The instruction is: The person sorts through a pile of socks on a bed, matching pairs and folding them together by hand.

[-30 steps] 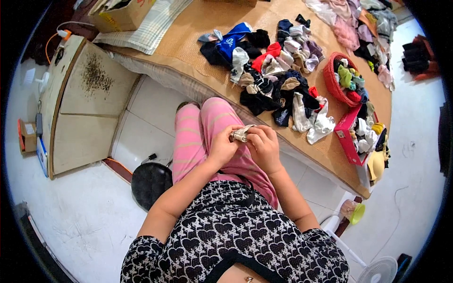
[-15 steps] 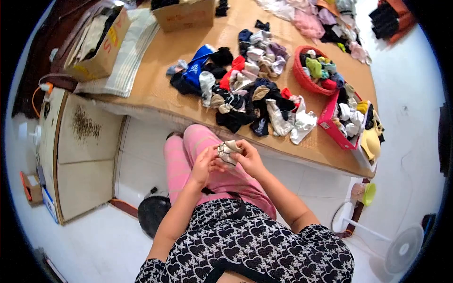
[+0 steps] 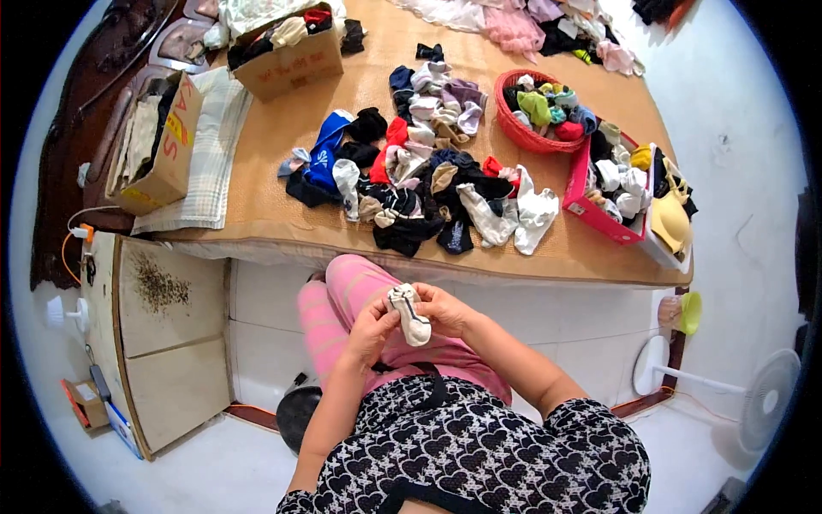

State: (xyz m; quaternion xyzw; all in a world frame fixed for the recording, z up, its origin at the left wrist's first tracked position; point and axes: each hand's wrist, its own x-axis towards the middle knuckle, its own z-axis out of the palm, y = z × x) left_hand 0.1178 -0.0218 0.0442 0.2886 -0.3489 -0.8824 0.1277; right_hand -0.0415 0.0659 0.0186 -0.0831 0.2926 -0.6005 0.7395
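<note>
A small white sock with dark lines [image 3: 410, 315] is held above my lap between both hands. My left hand [image 3: 372, 329] pinches it from the left side, and my right hand [image 3: 443, 311] grips its right side near the top. Beyond my knees, a loose pile of socks [image 3: 419, 193] in black, white, red and blue lies on the woven mat [image 3: 257, 184] of the bed. To the right of the pile are a red basket [image 3: 505, 120] with colourful socks in it and a pink box [image 3: 591, 212] with mostly white and grey socks.
Two cardboard boxes, one at the far left [image 3: 167, 163] and one at the back [image 3: 295, 68], hold clothes. More clothes [image 3: 522, 30] lie at the back. A wooden cabinet [image 3: 175, 334] stands left, a black round stool [image 3: 297, 418] beside my legs, and a white fan [image 3: 766, 401] at right.
The view has swung, showing more of the bed's left side. The sock, bunched up and partly covered by fingers before, now hangs flatter and more visible between both hands.
</note>
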